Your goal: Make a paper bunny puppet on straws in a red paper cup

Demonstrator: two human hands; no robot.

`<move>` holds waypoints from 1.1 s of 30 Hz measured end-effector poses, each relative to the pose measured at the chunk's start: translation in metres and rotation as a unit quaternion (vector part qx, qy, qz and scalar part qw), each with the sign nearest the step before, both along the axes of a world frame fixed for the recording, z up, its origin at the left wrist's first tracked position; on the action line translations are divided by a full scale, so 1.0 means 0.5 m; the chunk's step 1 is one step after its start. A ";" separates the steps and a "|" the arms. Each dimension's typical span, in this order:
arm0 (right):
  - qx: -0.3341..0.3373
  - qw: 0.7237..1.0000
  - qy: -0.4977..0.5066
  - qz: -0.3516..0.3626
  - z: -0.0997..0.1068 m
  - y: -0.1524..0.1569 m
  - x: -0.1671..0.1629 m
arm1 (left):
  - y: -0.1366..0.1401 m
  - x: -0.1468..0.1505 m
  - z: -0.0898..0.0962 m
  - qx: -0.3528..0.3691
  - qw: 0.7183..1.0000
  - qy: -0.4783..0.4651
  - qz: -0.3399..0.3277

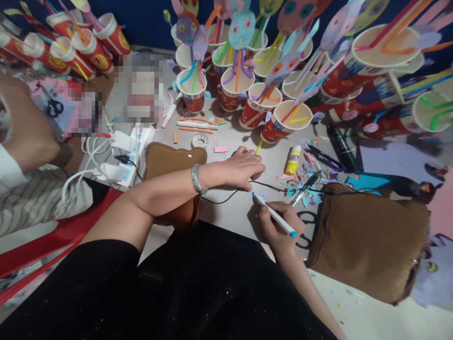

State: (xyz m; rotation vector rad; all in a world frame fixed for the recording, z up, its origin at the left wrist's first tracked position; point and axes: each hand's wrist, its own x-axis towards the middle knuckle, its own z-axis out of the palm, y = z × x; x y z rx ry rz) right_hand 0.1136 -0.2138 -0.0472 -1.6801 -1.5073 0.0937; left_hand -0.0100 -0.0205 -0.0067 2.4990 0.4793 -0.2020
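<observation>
The right hand [283, 225] is gripping a white marker [278, 217] between thumb and fingers, low over the tabletop before the person's body. The marker's long axis is running obliquely: the writing tip is pointing to the upper left of the view and down toward the table, and the blue rear end is pointing to the lower right. The tip is lying at a small pale purple paper piece [262, 195]; whether the two are touching cannot be told.

The left hand [242, 168] is resting just beyond, fingers bent and directed rightward, the thumb near the paper piece; whether it is closing on anything cannot be told. A black cable [269, 185] is passing close by both hands.

A yellow glue stick [293, 160] is resting to the right of the left hand. One brown pad [175, 160] is lying under the left forearm, while another brown pad [371, 241] is lying right of the right hand.
</observation>
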 end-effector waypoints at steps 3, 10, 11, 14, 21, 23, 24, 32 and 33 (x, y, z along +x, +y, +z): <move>-0.003 1.000 0.004 0.002 -0.002 -0.001 0.001 | -0.001 0.000 0.002 0.001 1.000 0.002 0.001; -0.010 1.000 0.006 0.006 0.000 0.001 0.001 | 0.000 0.000 0.005 -0.005 1.000 0.004 0.003; -0.010 1.000 0.009 0.006 0.001 0.001 0.000 | 0.000 0.000 0.005 -0.007 1.000 0.004 0.004; -0.015 1.000 0.022 0.001 0.003 0.000 -0.001 | 0.000 0.000 0.006 -0.008 1.000 0.006 0.005; -0.021 1.000 0.020 0.000 0.006 0.001 -0.001 | -0.001 -0.001 0.006 -0.006 1.000 0.006 0.004; -0.027 0.999 0.022 -0.001 0.005 0.000 -0.001 | 0.000 -0.001 0.006 -0.004 1.000 0.004 0.003; -0.029 0.999 0.024 -0.003 0.004 0.000 -0.001 | 0.000 -0.002 0.006 -0.004 1.000 0.002 0.003; -0.042 0.999 0.029 -0.013 0.006 -0.001 -0.002 | 0.000 -0.002 0.004 -0.006 1.000 0.001 0.003; -0.036 0.999 0.026 -0.015 0.007 -0.001 -0.002 | 0.000 -0.002 0.004 -0.006 1.000 0.001 0.001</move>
